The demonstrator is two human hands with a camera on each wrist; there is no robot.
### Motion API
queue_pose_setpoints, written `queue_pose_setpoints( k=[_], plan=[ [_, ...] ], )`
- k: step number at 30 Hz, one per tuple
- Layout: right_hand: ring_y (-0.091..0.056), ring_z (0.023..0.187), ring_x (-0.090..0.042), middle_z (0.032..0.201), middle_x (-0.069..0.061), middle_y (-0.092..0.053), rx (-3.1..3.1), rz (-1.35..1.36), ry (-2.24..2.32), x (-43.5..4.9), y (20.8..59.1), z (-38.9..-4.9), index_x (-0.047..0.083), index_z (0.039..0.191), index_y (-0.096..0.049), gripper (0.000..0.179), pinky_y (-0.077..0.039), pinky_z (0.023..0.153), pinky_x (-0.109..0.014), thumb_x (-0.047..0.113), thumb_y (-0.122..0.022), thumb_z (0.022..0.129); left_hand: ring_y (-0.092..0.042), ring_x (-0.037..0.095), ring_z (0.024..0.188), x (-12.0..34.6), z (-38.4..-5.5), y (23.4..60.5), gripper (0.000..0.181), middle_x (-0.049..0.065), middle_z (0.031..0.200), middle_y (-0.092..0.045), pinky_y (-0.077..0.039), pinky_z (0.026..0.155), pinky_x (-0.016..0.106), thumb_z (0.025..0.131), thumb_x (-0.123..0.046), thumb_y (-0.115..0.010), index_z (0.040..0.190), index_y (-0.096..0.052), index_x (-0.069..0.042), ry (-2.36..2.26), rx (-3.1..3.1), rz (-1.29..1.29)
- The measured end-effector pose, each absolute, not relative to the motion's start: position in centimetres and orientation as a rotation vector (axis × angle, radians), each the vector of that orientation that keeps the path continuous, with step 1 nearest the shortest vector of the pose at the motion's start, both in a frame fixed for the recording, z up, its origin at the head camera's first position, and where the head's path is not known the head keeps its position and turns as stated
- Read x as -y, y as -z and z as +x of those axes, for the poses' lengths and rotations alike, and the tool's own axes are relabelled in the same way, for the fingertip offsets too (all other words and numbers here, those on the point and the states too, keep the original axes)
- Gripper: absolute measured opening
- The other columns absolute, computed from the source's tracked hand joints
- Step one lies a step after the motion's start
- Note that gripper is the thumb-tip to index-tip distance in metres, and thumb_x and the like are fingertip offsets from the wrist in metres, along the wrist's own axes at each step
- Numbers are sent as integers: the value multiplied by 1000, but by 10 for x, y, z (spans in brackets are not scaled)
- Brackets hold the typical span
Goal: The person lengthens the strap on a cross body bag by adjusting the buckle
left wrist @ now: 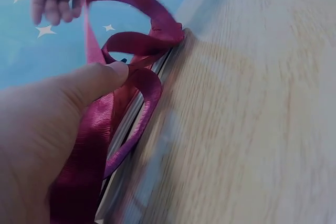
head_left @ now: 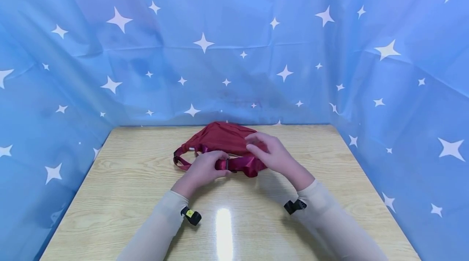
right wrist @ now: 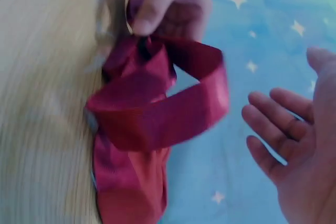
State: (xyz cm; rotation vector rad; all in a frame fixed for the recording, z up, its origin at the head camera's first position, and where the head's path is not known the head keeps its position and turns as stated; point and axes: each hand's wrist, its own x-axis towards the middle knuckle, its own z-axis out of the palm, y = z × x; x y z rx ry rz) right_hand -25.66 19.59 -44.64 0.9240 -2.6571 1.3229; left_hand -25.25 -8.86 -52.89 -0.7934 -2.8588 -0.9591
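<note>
A dark red waist bag (head_left: 225,137) lies toward the far edge of the table, its satin strap (head_left: 239,164) gathered along the near side. My left hand (head_left: 207,167) pinches the strap by its dark buckle between thumb and fingers. In the right wrist view a wide loop of strap (right wrist: 157,124) hangs out from that grip. My right hand (head_left: 269,151) hovers over the bag's right end, its fingers relaxed and apart; the right wrist view shows the palm (right wrist: 304,145) with nothing in it. The left hand's fingers are mostly hidden behind the strap in the left wrist view.
The light wooden table (head_left: 139,196) spreads around the bag, with a bright light reflection near its front. A blue curtain (head_left: 234,61) with white stars stands behind and on both sides. Each wrist wears a small black camera (head_left: 192,215).
</note>
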Motion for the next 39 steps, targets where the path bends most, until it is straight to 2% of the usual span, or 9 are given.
queue_pose_setpoints(
  k=[4,6,10,14,19,23,26,33,39],
  plan=[
    [-68,97,-16,115,2,-76,2686,884,-1183,-212,456,-264,12,130,-75,21,-58,85,-41,16,-71,109,-68,21,129,89,-253,530,52,-2,136,-74,-53,111,45,94,-41,-91,138,-73,-19,960,2871,-792],
    [-66,93,-17,113,0,-75,2721,912,-1058,-218,465,-267,9,127,-75,21,-57,82,-41,9,-74,106,-67,21,131,89,-253,530,53,-2,137,-74,-53,112,45,94,-41,-91,139,-73,-19,964,2881,-785],
    [-70,100,-20,113,-4,-75,2771,997,-766,-226,483,-269,5,123,-77,24,-60,91,-43,5,-81,99,-67,21,131,89,-253,530,54,-3,138,-73,-52,112,46,94,-42,-91,140,-72,-20,973,2902,-770],
    [-71,104,-25,112,-4,-76,2765,1051,-555,-227,493,-269,9,119,-80,26,-60,94,-46,7,-89,94,-67,20,129,89,-252,530,53,-3,139,-73,-53,112,45,95,-40,-91,141,-72,-21,989,2913,-764],
    [-70,98,-24,106,-2,-76,2702,1111,-392,-224,504,-270,12,112,-82,27,-59,88,-45,7,-94,88,-67,20,126,89,-252,529,52,-1,138,-73,-53,110,46,95,-38,-91,140,-72,-20,998,2920,-764],
    [-64,94,-23,101,0,-77,2662,1126,-326,-223,511,-270,13,106,-83,26,-52,80,-42,6,-94,84,-67,18,124,89,-252,530,52,-3,137,-73,-54,109,45,95,-39,-90,140,-71,-21,985,2935,-760],
    [-62,94,-22,99,2,-78,2657,1112,-320,-224,514,-271,15,105,-84,26,-48,80,-41,5,-94,83,-67,17,121,90,-251,530,51,-4,136,-73,-54,106,44,95,-39,-90,139,-72,-22,991,2936,-756],
    [-61,94,-21,97,4,-78,2647,1075,-334,-230,514,-272,19,104,-87,29,-49,88,-48,3,-96,82,-67,16,112,93,-251,531,50,-5,132,-74,-56,99,43,94,-39,-92,137,-73,-22,970,2939,-746],
    [-53,88,-21,95,3,-78,2651,1029,-297,-238,511,-273,18,102,-87,27,-47,86,-48,2,-97,83,-66,13,104,97,-251,531,50,-7,125,-75,-56,93,39,90,-38,-95,133,-75,-24,934,2939,-723]
  ],
)
